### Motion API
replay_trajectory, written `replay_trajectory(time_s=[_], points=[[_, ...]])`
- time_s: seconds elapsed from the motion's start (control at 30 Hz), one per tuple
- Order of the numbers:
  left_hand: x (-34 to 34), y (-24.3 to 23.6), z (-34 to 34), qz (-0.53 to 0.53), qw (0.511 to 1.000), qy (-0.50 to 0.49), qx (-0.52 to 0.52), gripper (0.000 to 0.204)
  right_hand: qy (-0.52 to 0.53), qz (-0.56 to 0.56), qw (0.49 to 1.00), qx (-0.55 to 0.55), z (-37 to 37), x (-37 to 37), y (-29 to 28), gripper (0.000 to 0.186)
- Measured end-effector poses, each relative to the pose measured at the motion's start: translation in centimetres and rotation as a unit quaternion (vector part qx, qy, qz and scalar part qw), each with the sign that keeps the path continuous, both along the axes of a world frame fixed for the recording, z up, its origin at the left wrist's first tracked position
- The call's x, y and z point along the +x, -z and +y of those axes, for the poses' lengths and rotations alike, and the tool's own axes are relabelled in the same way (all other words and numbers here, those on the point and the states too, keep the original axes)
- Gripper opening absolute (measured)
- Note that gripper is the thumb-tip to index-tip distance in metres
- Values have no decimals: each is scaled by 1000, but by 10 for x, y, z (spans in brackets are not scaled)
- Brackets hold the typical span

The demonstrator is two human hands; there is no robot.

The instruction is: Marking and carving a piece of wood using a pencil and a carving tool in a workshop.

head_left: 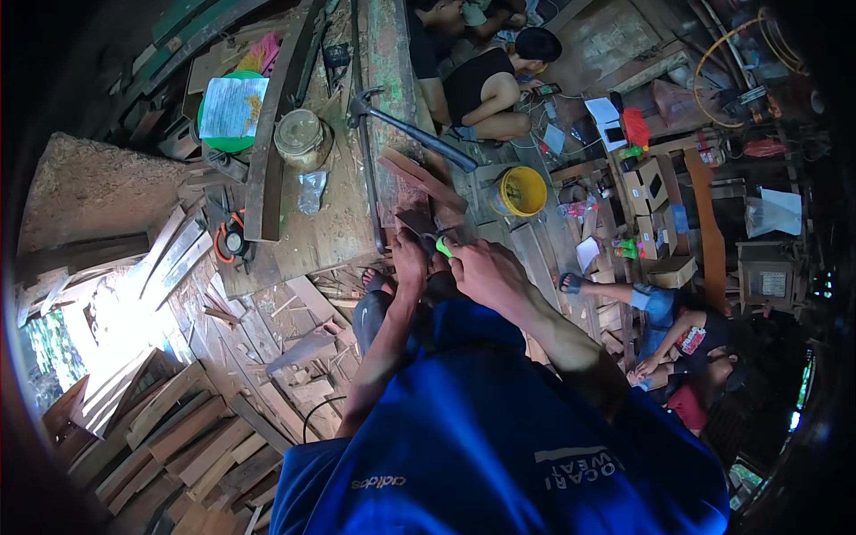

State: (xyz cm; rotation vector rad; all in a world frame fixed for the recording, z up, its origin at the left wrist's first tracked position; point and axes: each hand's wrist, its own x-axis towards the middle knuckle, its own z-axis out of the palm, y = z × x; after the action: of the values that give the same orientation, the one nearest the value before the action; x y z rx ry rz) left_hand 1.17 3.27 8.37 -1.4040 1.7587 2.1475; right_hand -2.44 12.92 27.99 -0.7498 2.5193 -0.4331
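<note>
One green-handled tool (442, 247) in the right hand (490, 276)

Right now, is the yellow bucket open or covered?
Open: no lid shows on the yellow bucket, and you can see down inside it from the head camera.

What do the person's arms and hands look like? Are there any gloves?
No gloves: the left hand and right hand are bare, and so are the forearms. Higher up are blue sleeves, part of a blue top with pale printing.
</note>
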Motion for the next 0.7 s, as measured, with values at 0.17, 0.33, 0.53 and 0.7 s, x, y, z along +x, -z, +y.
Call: replay_trajectory(time_s=[0.17, 0.33, 0.53, 0.7], points=[[-3, -12, -9, -18, 994, 17, -104, 47, -26, -8, 999, 24, -7, -2, 2, 23], [-12, -27, 0, 8, 993, -116, 5, 49, 11, -24, 998, 50, -19, -16, -5, 21], [1, -7, 3, 64, 988, -104, -95, 40, -67, -36, 990, 119, -37, -15, -3, 22], [12, 28, -9, 17, 993, -103, 56, 48, -71, -24, 997, 37, -28, -28, -45, 32]])
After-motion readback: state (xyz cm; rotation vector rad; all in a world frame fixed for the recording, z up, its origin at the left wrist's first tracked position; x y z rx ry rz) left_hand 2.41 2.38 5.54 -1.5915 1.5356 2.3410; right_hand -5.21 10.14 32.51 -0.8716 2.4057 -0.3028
